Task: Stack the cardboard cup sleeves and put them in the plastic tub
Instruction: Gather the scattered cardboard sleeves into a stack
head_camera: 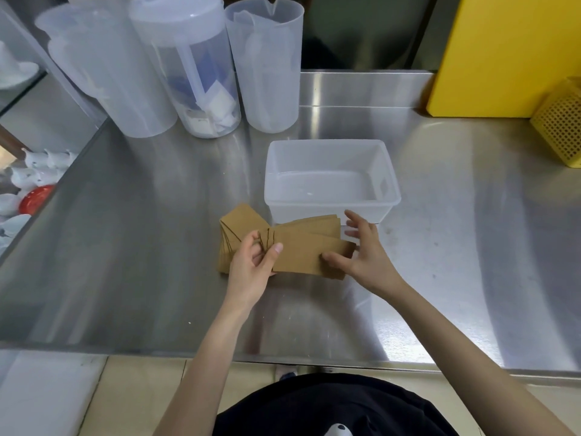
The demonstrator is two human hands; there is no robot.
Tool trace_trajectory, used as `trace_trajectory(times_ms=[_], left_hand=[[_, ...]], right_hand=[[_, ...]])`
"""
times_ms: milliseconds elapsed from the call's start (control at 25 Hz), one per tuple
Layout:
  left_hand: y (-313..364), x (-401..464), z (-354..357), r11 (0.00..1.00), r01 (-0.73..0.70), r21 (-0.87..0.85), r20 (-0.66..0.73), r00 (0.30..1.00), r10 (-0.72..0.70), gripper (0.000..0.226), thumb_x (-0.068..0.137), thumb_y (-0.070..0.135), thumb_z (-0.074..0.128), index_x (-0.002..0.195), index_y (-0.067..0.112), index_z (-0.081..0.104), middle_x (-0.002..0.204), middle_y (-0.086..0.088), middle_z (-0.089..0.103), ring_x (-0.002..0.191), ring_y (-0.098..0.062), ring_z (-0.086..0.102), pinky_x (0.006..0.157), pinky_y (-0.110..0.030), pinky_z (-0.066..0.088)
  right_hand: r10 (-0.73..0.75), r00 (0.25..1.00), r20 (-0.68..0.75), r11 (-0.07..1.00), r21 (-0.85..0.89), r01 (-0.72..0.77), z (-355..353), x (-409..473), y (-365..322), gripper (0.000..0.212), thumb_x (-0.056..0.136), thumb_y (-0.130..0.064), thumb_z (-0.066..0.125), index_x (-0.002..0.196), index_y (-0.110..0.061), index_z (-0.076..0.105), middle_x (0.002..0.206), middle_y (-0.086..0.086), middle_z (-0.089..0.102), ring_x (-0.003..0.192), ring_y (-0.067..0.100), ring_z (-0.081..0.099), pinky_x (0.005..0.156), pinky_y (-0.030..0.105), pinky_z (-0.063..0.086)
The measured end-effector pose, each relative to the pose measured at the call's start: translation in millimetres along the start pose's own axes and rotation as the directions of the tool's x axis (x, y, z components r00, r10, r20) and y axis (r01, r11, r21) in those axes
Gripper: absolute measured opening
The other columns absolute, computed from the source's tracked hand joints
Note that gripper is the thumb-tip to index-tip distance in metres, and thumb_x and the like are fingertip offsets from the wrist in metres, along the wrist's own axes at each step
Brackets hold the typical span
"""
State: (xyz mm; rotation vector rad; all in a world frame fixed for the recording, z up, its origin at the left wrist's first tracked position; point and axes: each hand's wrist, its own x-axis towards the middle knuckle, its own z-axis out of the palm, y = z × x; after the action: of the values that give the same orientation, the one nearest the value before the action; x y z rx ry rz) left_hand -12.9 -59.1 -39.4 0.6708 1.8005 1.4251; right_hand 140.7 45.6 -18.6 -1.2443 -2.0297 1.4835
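Several flat brown cardboard cup sleeves [301, 251] lie fanned out on the steel counter, just in front of the tub. My left hand [251, 265] pinches the left end of the fan, thumb on top. My right hand [361, 250] touches the right end, thumb on the top sleeve and fingers spread over the far edges. A loose group of sleeves [240, 220] sticks out at the back left. The translucent plastic tub [394, 184] stands behind the sleeves and has nothing in it.
Three tall translucent pitchers [267, 67] stand at the back left of the steel counter [125, 247]. A yellow board [503, 51] and a yellow perforated basket [562, 124] are at the back right. White crockery sits below the counter's left edge.
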Motion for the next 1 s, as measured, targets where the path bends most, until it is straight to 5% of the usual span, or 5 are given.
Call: trace_trajectory(times_ms=[160, 280, 400, 640, 1000], left_hand=[[2, -4, 16, 0.996, -0.079, 0.028, 0.098, 0.992, 0.076, 0.028, 0.085, 0.02, 0.055, 0.111, 0.024, 0.047, 0.102, 0.002, 0.064, 0.093, 0.0, 0.062, 0.083, -0.017, 0.051], [-7, -7, 26, 0.993, -0.104, 0.062, 0.171, 0.981, 0.092, 0.021, 0.085, 0.014, 0.055, 0.093, 0.032, 0.047, 0.09, 0.008, 0.063, 0.079, 0.012, 0.061, 0.075, -0.004, 0.047], [-23, -8, 32, 0.98, -0.113, 0.163, 0.196, 0.977, 0.08, 0.016, 0.086, 0.014, 0.054, 0.096, 0.024, 0.047, 0.089, 0.004, 0.062, 0.082, 0.004, 0.061, 0.075, -0.004, 0.045], [-42, -10, 39, 0.949, -0.138, 0.282, 0.247, 0.967, 0.068, 0.024, 0.084, 0.012, 0.057, 0.101, 0.025, 0.047, 0.104, 0.0, 0.063, 0.097, -0.014, 0.061, 0.077, -0.003, 0.043], [-43, -13, 43, 0.919, -0.16, 0.361, 0.261, 0.963, 0.065, 0.039, 0.083, 0.012, 0.057, 0.12, 0.02, 0.046, 0.113, 0.007, 0.058, 0.107, -0.016, 0.056, 0.094, -0.025, 0.042]], right_hand=[[0.023, 0.997, 0.078, 0.962, 0.27, -0.043, -14, -8, 15, 0.048, 0.083, -0.005, 0.061, 0.124, -0.021, 0.043, 0.113, -0.001, 0.058, 0.103, 0.016, 0.056, 0.076, 0.013, 0.052], [0.01, 0.999, -0.044, 0.986, 0.164, -0.003, -16, -13, 30, 0.031, 0.082, -0.003, 0.061, 0.109, -0.013, 0.053, 0.103, 0.003, 0.064, 0.098, 0.02, 0.06, 0.083, 0.022, 0.05], [0.022, 0.994, -0.108, 1.0, 0.02, -0.019, -12, -20, 45, 0.021, 0.081, -0.006, 0.063, 0.1, -0.007, 0.054, 0.093, 0.005, 0.064, 0.089, 0.021, 0.059, 0.07, 0.009, 0.044], [0.014, 0.995, -0.096, 0.999, -0.03, -0.017, -7, -27, 60, 0.032, 0.08, 0.002, 0.058, 0.107, -0.014, 0.049, 0.09, -0.009, 0.058, 0.081, -0.011, 0.055, 0.068, -0.005, 0.036], [0.062, 0.995, -0.083, 0.998, -0.018, -0.064, -1, -30, 70, 0.064, 0.083, -0.001, 0.056, 0.136, -0.018, 0.025, 0.102, 0.001, 0.05, 0.081, 0.02, 0.054, 0.078, 0.026, 0.04]])
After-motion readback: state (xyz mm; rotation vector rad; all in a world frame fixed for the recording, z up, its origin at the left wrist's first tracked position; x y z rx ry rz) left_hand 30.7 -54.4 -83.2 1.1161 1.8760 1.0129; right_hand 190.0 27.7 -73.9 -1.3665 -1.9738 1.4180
